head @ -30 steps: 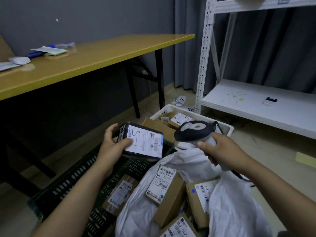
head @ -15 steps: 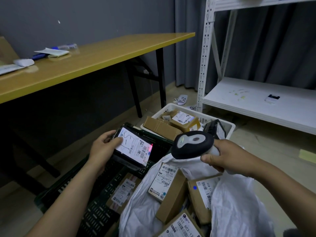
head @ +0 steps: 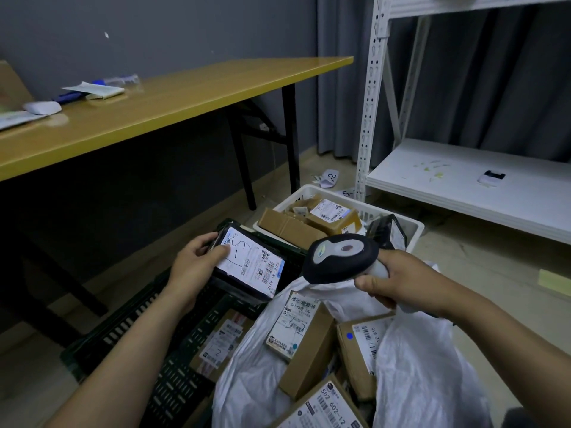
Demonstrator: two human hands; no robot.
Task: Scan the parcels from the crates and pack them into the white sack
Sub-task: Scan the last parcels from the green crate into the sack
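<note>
My left hand (head: 193,267) grips a flat black parcel (head: 250,267) by its left end, white label facing up, above the dark green crate (head: 136,329). My right hand (head: 398,279) holds the black and grey barcode scanner (head: 340,256) by its handle, head pointing left at the parcel's label, a short gap apart. Below both hands the white sack (head: 426,372) stands open with several labelled cardboard boxes (head: 304,341) inside. One cardboard parcel (head: 221,341) lies in the green crate.
A white crate (head: 411,230) behind the green one holds brown boxes and a black parcel. A yellow table (head: 173,100) stands at the left. A white metal rack (head: 463,177) stands at the right, with paper scraps on the floor near its post.
The black parcel has dropped lower and tilted so its label faces up. The scanner has come down and left, nearer the label; a red scan light seen half a second ago is gone.
</note>
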